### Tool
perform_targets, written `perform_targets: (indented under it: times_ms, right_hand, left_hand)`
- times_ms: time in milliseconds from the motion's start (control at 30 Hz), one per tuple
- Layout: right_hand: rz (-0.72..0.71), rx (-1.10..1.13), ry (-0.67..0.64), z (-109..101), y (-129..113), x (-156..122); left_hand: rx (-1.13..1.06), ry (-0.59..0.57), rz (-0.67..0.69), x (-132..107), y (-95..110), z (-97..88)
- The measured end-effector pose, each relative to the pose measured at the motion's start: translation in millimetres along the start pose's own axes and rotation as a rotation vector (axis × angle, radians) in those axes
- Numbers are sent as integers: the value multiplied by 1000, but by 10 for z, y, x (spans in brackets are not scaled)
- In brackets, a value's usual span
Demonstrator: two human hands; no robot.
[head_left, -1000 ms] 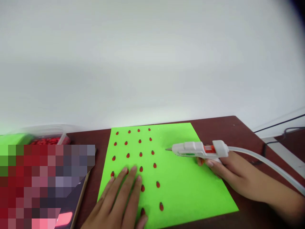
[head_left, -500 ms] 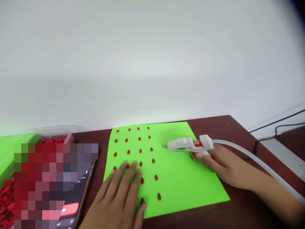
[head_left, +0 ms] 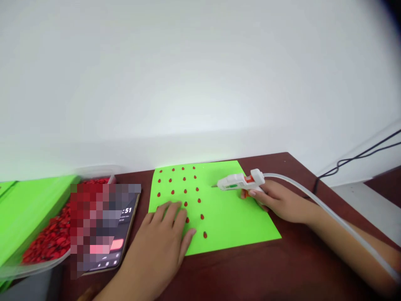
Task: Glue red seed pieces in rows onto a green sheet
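Evidently this is a gluing step. Small red pieces [head_left: 205, 235] sit in neat columns on the green sheet [head_left: 232, 221], and the right side of the sheet is bare. The right hand [head_left: 278, 200] is clenched round the grip of a white glue gun [head_left: 239, 182] over the sheet's far right part, with a pale tube [head_left: 313, 200] trailing behind it. The gun's long axis runs almost level, left to right, and the nozzle points left at the nearest column. The left hand [head_left: 166, 234] lies flat with its fingers loose and spread, pinning the sheet to the brown table [head_left: 250, 271] and covering a few pieces. A fresh dab, I'd judge, calls for tipping the nozzle down onto bare green, in line with the rows. A tub of red pieces [head_left: 46, 242] waits well to the left.
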State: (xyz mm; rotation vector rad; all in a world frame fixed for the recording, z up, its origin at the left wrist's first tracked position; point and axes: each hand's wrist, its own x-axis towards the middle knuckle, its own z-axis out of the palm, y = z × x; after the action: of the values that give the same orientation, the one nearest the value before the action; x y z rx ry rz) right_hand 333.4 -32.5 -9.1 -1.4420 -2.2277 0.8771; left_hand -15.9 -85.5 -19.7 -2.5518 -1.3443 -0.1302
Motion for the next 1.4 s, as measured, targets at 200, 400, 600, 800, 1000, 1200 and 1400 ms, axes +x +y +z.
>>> perform_targets:
  times_ms: [200, 400, 600, 800, 1000, 1200, 1400]
  right_hand:
    - [59, 91, -49, -26, 119, -94]
    - [91, 141, -70, -25, 144, -88]
    - [88, 75, -28, -12, 160, -115]
    - [17, -31, 21, -38, 101, -137]
    - [-44, -86, 27, -76, 67, -115]
    - [-89, -130, 37, -36, 90, -154]
    - [-105, -174, 53, -8, 77, -148]
  left_hand:
    - [-53, -43, -111, 261, 48, 80]
    - [-173, -222, -156, 312, 17, 222]
    - [-190, -232, -202, 337, 51, 176]
    - [-148, -163, -148, 262, 7, 272]
    - [-115, -81, -101, 226, -13, 353]
    - [-78, -49, -97, 225, -8, 349]
    - [-75, -42, -88, 226, 4, 349]
